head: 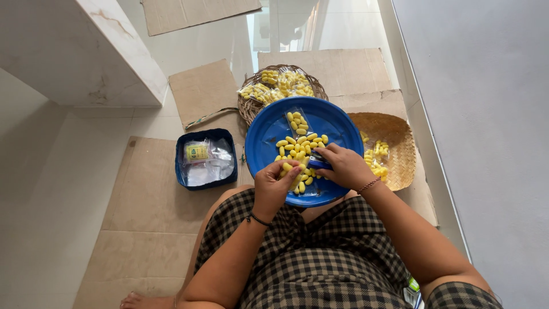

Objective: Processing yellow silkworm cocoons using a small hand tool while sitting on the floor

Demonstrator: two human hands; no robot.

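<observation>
A round blue tray [269, 134] rests on my lap and holds a loose heap of yellow oval pieces [297, 143]. One small clear filled packet [297, 121] lies on the tray's far side. My left hand [273, 186] pinches a small clear packet of yellow pieces [296, 174] over the tray's near edge. My right hand [347, 167] grips a dark blue stapler [318, 159] whose nose points at that packet's top. The two hands almost touch.
A round wicker basket [250, 109] of filled packets stands behind the tray. A flat woven tray [394, 143] with some packets lies to the right. A blue box [182, 171] of empty clear bags and a label sits at the left. Cardboard sheets [148, 194] cover the floor; a grey wall [486, 114] runs along the right.
</observation>
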